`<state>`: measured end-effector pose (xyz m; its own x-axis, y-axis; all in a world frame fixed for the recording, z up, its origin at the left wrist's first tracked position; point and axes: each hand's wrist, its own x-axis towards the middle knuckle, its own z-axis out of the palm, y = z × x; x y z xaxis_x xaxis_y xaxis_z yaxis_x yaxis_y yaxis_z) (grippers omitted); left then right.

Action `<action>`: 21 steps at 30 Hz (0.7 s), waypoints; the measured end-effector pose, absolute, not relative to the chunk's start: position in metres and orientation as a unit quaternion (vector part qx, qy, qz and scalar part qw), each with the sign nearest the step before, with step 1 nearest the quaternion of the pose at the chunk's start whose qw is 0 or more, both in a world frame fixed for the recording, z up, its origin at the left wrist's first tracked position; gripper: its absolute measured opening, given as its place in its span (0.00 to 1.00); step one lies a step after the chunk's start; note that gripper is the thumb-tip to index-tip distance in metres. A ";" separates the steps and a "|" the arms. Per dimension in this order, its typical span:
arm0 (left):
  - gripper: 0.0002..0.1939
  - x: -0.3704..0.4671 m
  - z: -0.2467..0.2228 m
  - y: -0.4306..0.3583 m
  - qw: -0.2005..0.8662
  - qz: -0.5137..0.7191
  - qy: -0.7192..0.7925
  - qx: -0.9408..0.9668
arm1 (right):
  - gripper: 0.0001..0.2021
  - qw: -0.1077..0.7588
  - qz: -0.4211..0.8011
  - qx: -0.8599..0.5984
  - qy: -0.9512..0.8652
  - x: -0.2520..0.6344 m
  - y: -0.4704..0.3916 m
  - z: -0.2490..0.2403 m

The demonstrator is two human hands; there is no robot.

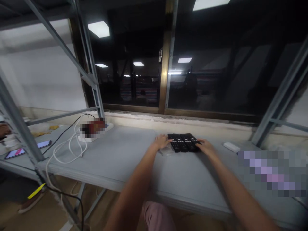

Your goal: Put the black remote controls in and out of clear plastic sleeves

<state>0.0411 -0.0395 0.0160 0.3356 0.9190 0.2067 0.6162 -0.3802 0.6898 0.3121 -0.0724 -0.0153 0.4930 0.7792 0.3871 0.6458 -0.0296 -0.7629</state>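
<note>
Several black remote controls (183,143) with pale buttons lie side by side in a row on the grey shelf top. My left hand (162,141) grips the row's left end, its fingers bent at the edge. Beneath that hand is a piece of clear plastic (167,150), perhaps a bag; its shape is hard to make out. At the opposite end, my right hand (204,146) holds the outermost remote, thumb and fingers against its side. The picture is slightly blurred, so the finer finger positions are unclear.
A white power strip (109,127) with looped white cables (69,149) stands to the left. At right are a small white object (231,147) and a pixelated item. Metal posts (276,80) frame the shelf. Further left lie a phone (26,149) and another person's hand (4,131).
</note>
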 end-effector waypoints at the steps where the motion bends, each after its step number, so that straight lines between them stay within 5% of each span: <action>1: 0.18 0.040 0.016 -0.040 0.241 0.298 0.497 0.778 | 0.08 0.475 0.083 -0.723 -0.494 0.313 -0.074 -0.016; 9: 0.14 0.012 0.025 -0.034 0.181 0.469 0.603 0.619 | 0.14 0.536 0.061 -0.747 -0.388 0.300 -0.096 0.004; 13: 0.15 -0.005 0.022 -0.027 0.219 0.486 0.692 0.487 | 0.19 0.605 0.063 -0.606 -0.512 0.269 -0.108 0.025; 21: 0.17 -0.007 0.020 -0.019 0.200 0.468 0.719 0.473 | 0.15 0.381 0.020 -0.414 -0.827 0.196 -0.142 0.030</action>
